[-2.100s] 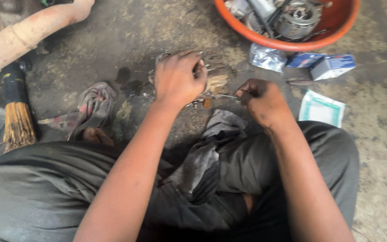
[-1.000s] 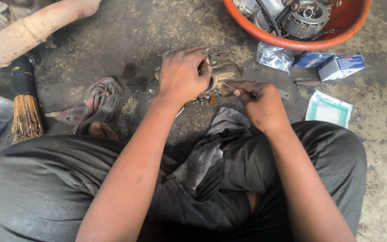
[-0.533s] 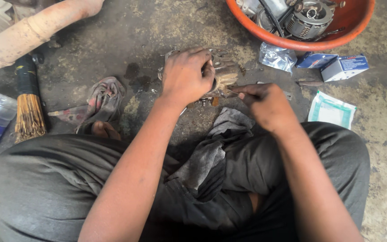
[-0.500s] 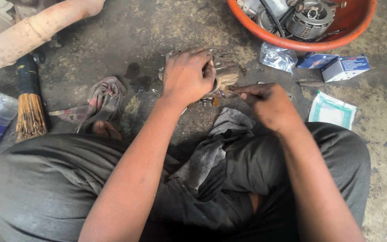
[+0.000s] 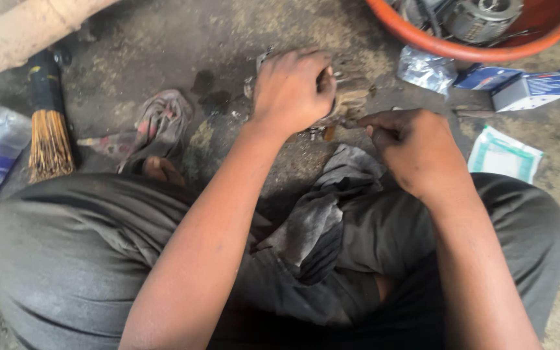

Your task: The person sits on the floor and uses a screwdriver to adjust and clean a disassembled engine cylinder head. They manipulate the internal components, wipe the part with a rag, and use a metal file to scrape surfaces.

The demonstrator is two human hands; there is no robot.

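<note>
**Holding the part down while we work its right edge**

We sit on the concrete floor [image 5: 131, 39] with a grimy metal part [image 5: 351, 97] lying just ahead of our knees. Our left hand [image 5: 291, 87] covers it from above, fingers curled tight over its top. Our right hand [image 5: 416, 149] is closed, pinching a thin tool whose tip meets the part's right edge; the tool itself is mostly hidden.

To do this well, we judge the left hand should bear down firmly so the part cannot twist, and the right should push in short, controlled strokes.

Room is tight: the orange basin [image 5: 487, 48] and small boxes [image 5: 529, 89] crowd the right, a rag [image 5: 160, 126] and brush [image 5: 46, 129] the left, a dark cloth [image 5: 325, 207] lies in our lap.
</note>
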